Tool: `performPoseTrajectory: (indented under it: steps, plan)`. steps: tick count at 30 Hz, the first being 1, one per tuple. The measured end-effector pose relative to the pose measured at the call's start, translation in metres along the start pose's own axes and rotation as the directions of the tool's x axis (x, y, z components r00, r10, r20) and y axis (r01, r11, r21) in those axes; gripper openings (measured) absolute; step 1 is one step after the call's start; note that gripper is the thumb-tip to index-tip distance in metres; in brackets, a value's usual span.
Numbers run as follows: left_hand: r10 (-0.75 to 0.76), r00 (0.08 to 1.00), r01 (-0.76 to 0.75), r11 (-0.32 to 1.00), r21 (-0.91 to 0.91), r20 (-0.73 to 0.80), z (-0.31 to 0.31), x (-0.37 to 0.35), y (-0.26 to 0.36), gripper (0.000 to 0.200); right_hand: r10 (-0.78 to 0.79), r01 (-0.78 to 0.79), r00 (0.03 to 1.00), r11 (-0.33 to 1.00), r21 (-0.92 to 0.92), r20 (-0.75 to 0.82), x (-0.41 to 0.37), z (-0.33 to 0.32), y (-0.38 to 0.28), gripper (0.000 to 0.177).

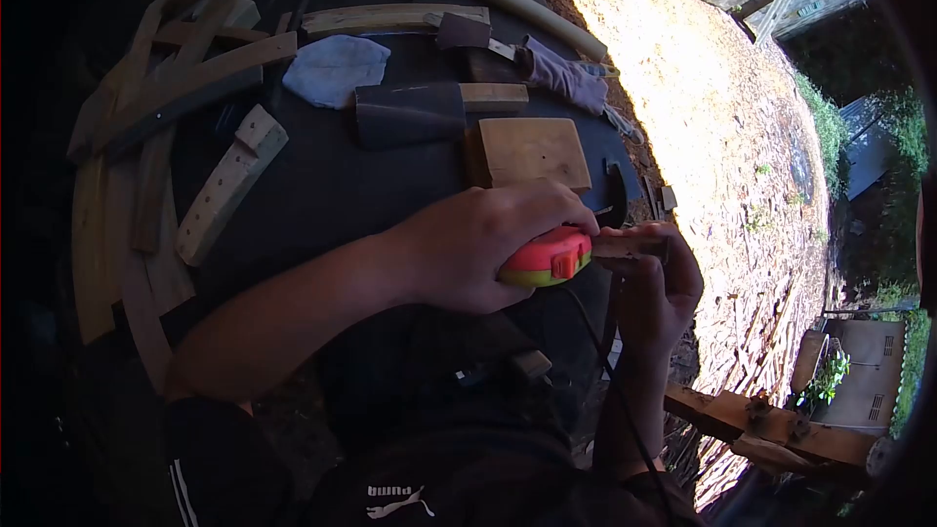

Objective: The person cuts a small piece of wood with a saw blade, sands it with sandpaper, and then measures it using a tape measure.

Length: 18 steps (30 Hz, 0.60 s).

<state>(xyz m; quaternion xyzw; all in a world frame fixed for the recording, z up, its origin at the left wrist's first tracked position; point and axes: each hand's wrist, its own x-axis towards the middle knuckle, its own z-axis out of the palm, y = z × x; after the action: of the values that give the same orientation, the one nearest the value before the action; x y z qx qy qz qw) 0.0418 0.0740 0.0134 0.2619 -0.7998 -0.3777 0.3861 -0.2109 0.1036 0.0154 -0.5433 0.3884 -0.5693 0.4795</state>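
Observation:
My left hand (478, 239) is wrapped round a pink and yellow-green tape measure (549, 258) in the middle of the view. Just to its right, my right hand (664, 278) pinches a short brown piece (623, 247), which looks like wood and meets the tape measure's right side. Whether any blade is drawn out along it is too dark to tell. A light wooden block (534, 153) lies on the dark table (322, 171) right beyond my left hand.
Wooden strips (181, 88) pile up at the left, near a drilled wood piece (232, 185). Farther back lie a white cloth-like piece (337, 70), a dark-wrapped block (410, 115), a glove (566, 75) and a curved pole (517, 8). Sunlit ground and a beam (771, 425) are at right.

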Motion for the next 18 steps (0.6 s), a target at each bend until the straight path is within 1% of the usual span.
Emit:
performPoseTrajectory:
  steps: [3, 4, 7, 8, 9, 12, 14, 15, 17, 18]
  plan:
    - [-0.184, 0.975, 0.195, 0.978, -0.079, 0.129, -0.005, 0.001, 0.009, 0.071, -0.061, 0.065, 0.996, 0.996, -0.058, 0.066, 0.004, -0.005, -0.006, 0.035]
    - [-0.156, 0.980, 0.167, 0.982, -0.090, 0.121, -0.004, 0.003, 0.007, 0.071, -0.028, 0.030, 0.999, 0.998, -0.054, 0.037, 0.003, -0.003, -0.010, 0.036]
    - [-0.081, 0.991, 0.092, 0.991, -0.102, 0.106, -0.006, -0.001, 0.002, 0.071, -0.071, 0.071, 0.997, 0.996, -0.061, 0.015, 0.005, -0.011, -0.011, 0.038]
    - [-0.052, 0.993, 0.062, 0.993, -0.099, 0.109, -0.007, 0.001, 0.003, 0.072, -0.093, 0.095, 0.995, 0.994, -0.062, 0.023, 0.007, -0.014, -0.011, 0.044]
    - [-0.027, 0.993, 0.037, 0.995, -0.093, 0.112, -0.008, 0.001, 0.004, 0.073, -0.089, 0.095, 0.994, 0.988, -0.118, 0.055, 0.008, -0.018, -0.015, 0.049]
    - [-0.012, 0.996, 0.023, 0.991, -0.135, 0.084, -0.008, 0.000, 0.001, 0.077, -0.163, 0.157, 0.987, 0.971, -0.181, -0.017, 0.011, -0.037, -0.013, 0.056]
    - [-0.076, 0.992, 0.088, 0.988, -0.125, 0.098, -0.009, -0.001, 0.002, 0.074, -0.215, 0.196, 0.974, 0.956, -0.218, -0.071, 0.011, -0.044, -0.014, 0.058]
    - [-0.104, 0.989, 0.117, 0.985, -0.125, 0.108, -0.009, -0.001, 0.002, 0.073, -0.189, 0.172, 0.980, 0.962, -0.212, -0.062, 0.010, -0.046, -0.019, 0.057]
    - [-0.157, 0.981, 0.176, 0.968, -0.180, 0.113, -0.005, -0.002, 0.002, 0.070, -0.270, 0.249, 0.962, 0.931, -0.268, -0.046, 0.010, -0.049, -0.017, 0.054]
    - [-0.181, 0.976, 0.203, 0.957, -0.208, 0.119, -0.003, -0.003, 0.001, 0.069, -0.286, 0.262, 0.957, 0.923, -0.283, -0.046, 0.009, -0.048, -0.016, 0.054]
